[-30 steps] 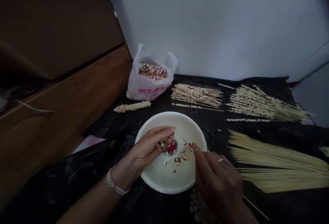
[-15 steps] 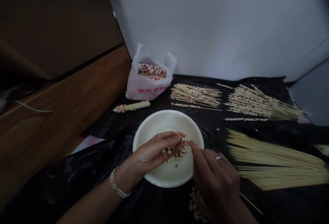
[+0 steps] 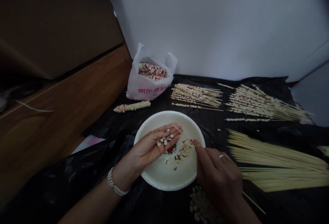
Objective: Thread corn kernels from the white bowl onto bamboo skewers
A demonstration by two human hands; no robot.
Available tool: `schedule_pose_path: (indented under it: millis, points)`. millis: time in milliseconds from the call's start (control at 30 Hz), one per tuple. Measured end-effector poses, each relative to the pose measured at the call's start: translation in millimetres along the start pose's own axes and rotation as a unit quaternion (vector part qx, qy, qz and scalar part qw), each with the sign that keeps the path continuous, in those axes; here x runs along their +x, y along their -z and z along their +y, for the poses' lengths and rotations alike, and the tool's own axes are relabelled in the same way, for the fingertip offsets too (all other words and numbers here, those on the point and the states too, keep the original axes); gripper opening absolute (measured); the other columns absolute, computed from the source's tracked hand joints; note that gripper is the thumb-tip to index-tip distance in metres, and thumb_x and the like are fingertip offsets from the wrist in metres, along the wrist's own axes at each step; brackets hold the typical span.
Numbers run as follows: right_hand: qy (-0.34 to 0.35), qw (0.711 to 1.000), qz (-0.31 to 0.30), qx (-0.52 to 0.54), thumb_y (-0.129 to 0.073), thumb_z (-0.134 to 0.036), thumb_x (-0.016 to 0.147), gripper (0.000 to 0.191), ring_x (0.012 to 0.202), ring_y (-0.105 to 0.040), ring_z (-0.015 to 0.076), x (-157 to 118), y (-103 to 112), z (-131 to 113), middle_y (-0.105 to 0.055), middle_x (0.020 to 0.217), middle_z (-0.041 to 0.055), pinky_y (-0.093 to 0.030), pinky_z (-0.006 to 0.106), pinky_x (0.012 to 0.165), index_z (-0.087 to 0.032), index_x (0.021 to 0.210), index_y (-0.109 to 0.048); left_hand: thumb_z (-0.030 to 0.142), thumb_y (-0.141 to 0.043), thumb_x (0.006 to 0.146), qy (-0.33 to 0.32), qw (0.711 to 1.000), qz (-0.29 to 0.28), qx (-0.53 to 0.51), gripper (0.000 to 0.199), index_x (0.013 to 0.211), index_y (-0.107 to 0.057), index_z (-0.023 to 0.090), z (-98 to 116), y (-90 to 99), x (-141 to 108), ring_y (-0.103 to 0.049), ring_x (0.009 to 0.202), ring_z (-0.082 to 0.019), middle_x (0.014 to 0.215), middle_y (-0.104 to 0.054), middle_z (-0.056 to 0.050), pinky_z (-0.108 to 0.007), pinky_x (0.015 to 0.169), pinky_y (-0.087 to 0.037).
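Observation:
My left hand (image 3: 154, 145) is palm up over the left half of a white bowl (image 3: 164, 183), fingers stretched out, with several loose corn kernels (image 3: 164, 140) lying on it. At the bowl's right rim, my right hand (image 3: 218, 172) is closed on a thin wooden skewer (image 3: 180, 131). The skewer's bare tip reaches over the fingers of my left hand, and a few kernels show on it by my right fingertips. More white and dark red kernels (image 3: 183, 152) lie in the bowl.
Behind the bowl stand a plastic bag (image 3: 149, 88) of corn cobs and a partly stripped cob (image 3: 136, 106). Kernel-covered skewers (image 3: 195, 94) lie at the back, with another pile (image 3: 252, 100) further right. Bare skewers (image 3: 277, 162) spread at right; loose kernels (image 3: 200, 203) sit nearer me.
My left hand has opened out flat, showing the kernels on its palm, and no longer pinches at the skewer. My right hand has shifted slightly right and down with the skewer.

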State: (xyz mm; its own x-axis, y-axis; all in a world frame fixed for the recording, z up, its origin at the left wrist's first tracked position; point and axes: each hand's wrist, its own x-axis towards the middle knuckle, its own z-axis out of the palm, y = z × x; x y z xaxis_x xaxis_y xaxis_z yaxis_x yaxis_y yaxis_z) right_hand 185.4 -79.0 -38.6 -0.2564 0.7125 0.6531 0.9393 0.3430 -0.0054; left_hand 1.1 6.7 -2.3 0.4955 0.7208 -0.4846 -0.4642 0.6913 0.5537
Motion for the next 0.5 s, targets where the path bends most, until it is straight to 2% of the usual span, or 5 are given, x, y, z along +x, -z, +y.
schedule_pose_path:
  millis: [133, 300, 500]
  points:
    - [0.002, 1.0, 0.002, 0.002, -0.058, -0.011, 0.082, 0.036, 0.068, -0.053, 0.0123, 0.4, -0.3, -0.7, -0.063, 0.073, 0.0035, -0.038, 0.028, 0.068, -0.009, 0.118, -0.058, 0.005, -0.051, 0.083, 0.006, 1.0, 0.01, -0.017, 0.023, 0.1, -0.066, 0.011, 0.7, -1.0, 0.1, -0.058, 0.113, -0.02, 0.111, -0.068, -0.01, -0.03, 0.096, -0.047]
    - [-0.002, 1.0, -0.009, 0.008, -0.058, -0.011, 0.082, 0.036, 0.07, -0.053, 0.0127, -0.9, -0.3, -1.9, -0.064, 0.077, 0.0039, -0.038, 0.028, 0.069, -0.01, 0.118, -0.058, 0.003, -0.055, 0.081, -0.009, 1.0, 0.018, -0.012, 0.025, 0.102, -0.067, 0.011, 0.1, -0.9, -0.6, -0.059, 0.111, -0.02, 0.11, -0.069, -0.011, -0.027, 0.094, -0.048]
    - [-0.007, 1.0, -0.012, 0.021, -0.056, -0.011, 0.083, 0.036, 0.069, -0.052, 0.0129, 0.3, 0.5, -3.8, -0.063, 0.074, 0.0031, -0.037, 0.029, 0.068, -0.01, 0.119, -0.057, 0.006, -0.058, 0.081, -0.012, 0.998, 0.053, -0.02, 0.022, 0.101, -0.067, 0.01, 0.2, -2.1, -0.3, -0.062, 0.106, -0.02, 0.109, -0.069, -0.012, -0.025, 0.088, -0.051]
